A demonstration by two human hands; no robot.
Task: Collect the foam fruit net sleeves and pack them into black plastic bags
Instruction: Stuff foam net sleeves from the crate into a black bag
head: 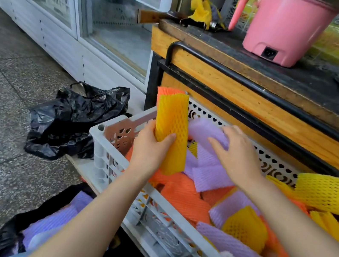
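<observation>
From my seat I see the left hand [150, 145] gripping a bundle of yellow sleeves [172, 128] upright above the white crate [101, 153], thumb across the front and fingers behind. An orange sleeve [165, 91] stands at the back of the bundle, its top edge showing above the yellow. The right hand [236, 153] is spread out with its fingers nearly straight, and the fingertips lie on a purple sleeve [204, 129] at the far side of the crate. It holds nothing that I can make out.

The crate is heaped with loose sleeves in orange, purple and yellow. A long yellow net [332, 193] lies across its right end.

The crate sits just in front of a wooden counter [258, 102] with a black rail. A pink pot [287, 24] stands on the counter top.

One crumpled black bag [71, 121] lies on the floor just left of the crate. A second open black bag [9, 234] sits at the lower left below my left forearm, with purple sleeves [54, 219] already inside it. A glass-door fridge [115, 18] lines the wall beyond.
</observation>
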